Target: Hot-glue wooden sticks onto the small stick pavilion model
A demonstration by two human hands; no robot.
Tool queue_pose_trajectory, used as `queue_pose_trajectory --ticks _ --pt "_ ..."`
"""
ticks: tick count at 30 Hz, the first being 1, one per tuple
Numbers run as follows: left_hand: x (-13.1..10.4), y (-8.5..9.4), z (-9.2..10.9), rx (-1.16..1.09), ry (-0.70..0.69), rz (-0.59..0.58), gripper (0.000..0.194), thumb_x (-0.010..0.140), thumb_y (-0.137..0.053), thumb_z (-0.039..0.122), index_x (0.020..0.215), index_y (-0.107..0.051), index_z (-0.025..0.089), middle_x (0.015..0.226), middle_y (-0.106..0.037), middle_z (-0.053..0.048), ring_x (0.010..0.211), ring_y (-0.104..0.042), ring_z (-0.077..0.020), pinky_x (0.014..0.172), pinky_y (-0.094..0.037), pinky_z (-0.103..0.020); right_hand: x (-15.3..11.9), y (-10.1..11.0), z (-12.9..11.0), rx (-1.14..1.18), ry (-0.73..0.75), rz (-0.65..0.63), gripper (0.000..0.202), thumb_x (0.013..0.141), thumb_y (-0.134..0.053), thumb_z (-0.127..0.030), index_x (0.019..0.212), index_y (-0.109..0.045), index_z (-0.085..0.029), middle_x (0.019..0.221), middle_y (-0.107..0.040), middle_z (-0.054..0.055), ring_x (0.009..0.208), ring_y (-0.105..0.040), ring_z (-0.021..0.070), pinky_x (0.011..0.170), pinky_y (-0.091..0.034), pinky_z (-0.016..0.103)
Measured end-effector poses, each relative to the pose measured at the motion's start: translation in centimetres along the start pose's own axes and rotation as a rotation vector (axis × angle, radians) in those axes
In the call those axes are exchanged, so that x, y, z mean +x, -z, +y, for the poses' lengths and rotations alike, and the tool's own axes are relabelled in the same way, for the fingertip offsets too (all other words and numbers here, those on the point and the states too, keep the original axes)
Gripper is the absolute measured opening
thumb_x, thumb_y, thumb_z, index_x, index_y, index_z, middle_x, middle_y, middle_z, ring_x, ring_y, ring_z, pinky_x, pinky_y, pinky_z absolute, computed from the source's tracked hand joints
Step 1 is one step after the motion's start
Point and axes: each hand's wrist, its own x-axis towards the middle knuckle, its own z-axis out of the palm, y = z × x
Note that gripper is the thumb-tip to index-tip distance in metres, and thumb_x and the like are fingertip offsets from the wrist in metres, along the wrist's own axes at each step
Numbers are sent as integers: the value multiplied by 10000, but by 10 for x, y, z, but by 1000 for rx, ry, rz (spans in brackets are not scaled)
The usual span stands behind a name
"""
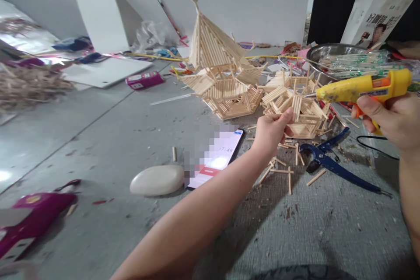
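- Bowl (315, 54): metal, round, behind the glue gun; contains clear plastic packs (356, 62) of sticks with green parts.
- Bag (370, 6): white, standing behind the bowl; contents cannot be seen.
- Frame (308, 120): open-topped stick structure, on the floor (108, 140) in front of the bowl, to the right of the tower (219, 52).
- Left hand (274, 131): thumb and forefinger closed in a pinch on the frame's sticks; the exact piece gripped is partly hidden.
- Right hand (390, 116): closed around the handle of the glue gun (364, 88); nozzle directed left, near the frame's upper sticks.
- Near edge of frame: bordered by loose sticks (290, 179) and the blue cutter (341, 168), whose jaws face the frame.
- Left side: phone (216, 157) lies beside the left forearm, with the white oval object (157, 180) at its edge.
- Clearance: open floor extends left of the phone, up to the purple box (144, 80).
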Motion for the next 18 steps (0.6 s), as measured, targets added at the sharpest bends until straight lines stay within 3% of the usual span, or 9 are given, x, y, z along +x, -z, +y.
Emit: queue_pose_trajectory --ticks 4,11,18 --pt "-4 3 1 -37 50 -15 404 753 -555 489 580 -582 126 353 -508 5 245 -320 -35 307 -163 -197 0 0 0 -3 9 6 326 719 -596 -532 771 -570 -212 576 -574 -15 361 -444 81 336 -342 255" --pt "-8 3 -1 -100 84 -76 246 739 -546 336 628 -594 122 368 -524 6 251 -323 -43 322 -159 -199 1 1 2 -20 19 6 318 727 -590 -529 795 -569 -219 582 -573 -25 372 -445 78 347 -348 249" --pt "-7 2 -3 -157 86 -118 231 732 -548 328 634 -590 123 367 -523 13 266 -329 -50 325 -179 -196 0 -1 -2 -14 -19 0 337 710 -601 -540 750 -568 -208 569 -574 -16 378 -442 80 350 -344 250"
